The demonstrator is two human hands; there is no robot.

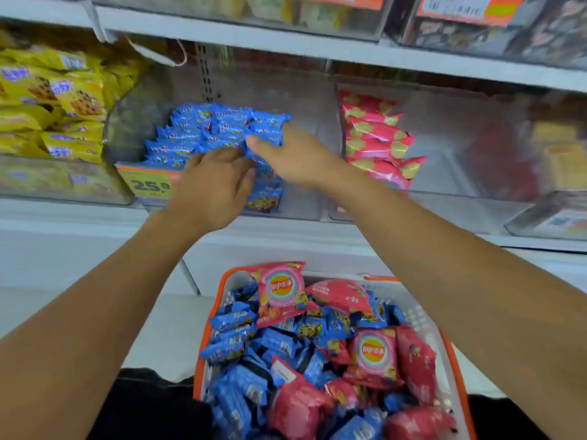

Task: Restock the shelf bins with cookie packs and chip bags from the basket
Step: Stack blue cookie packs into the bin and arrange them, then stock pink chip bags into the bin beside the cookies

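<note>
Cookie packs (251,350) in blue wrappers and pink chip bags (374,354) fill the orange-rimmed basket (457,389) nearest me. Farther out, my left hand (212,185) and right hand (298,157) reach over the clear middle bin (295,208), fingers on its blue packs (203,128); blur hides whether either grips one. Pink bags (378,144) lie in the next bin right.

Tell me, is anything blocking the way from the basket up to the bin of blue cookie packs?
Nothing visible blocks it. The basket sits below the open-topped bin; both hands already reach the blue cookie packs.
</note>
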